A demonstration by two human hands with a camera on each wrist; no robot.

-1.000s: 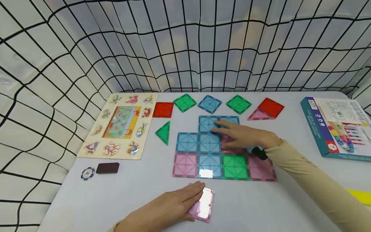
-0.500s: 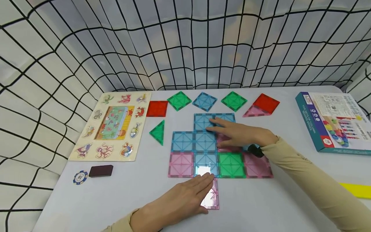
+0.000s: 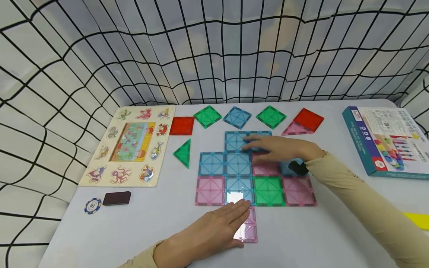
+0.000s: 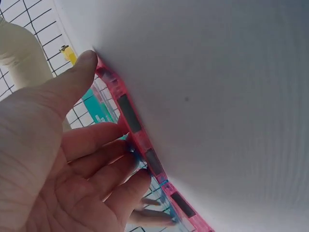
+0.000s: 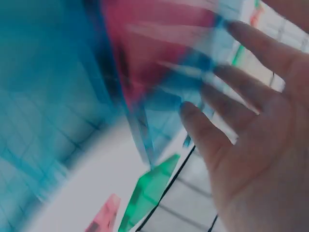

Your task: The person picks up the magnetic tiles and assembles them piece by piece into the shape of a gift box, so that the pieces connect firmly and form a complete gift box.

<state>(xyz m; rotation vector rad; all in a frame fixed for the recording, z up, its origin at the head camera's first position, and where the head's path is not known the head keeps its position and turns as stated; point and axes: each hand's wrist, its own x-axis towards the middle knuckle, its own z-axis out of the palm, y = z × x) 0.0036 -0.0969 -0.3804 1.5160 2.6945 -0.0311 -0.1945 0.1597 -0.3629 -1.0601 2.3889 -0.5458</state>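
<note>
Straight, close-set fingers of my left hand [image 3: 207, 230] lie on a see-through pink magnetic tile [image 3: 250, 232] below a blue tile [image 3: 239, 184]. In the left wrist view its thumb touches one corner of the pink tile's edge [image 4: 129, 113]. Several joined blue, pink and green square tiles form a flat patch beyond it. Over the patch's top, my right hand [image 3: 283, 147] rests with spread fingers on a blue tile [image 3: 234, 141] and a pink tile [image 3: 264, 169]. The right hand and wrist partly cover the tiles on that side.
Loose tiles lie behind the patch, among them a green diamond [image 3: 207, 116] and a red square [image 3: 181, 125]. At left are a wooden picture board [image 3: 157, 123], a poker chip [image 3: 92, 205] and a dark block [image 3: 116, 198]. A boxed game [image 3: 390, 137] lies at right.
My left hand has slid the pink tile forward and right, up against the blue tile's near edge, and straightened it. My right hand stays over the patch, its fingers shifting slightly.
</note>
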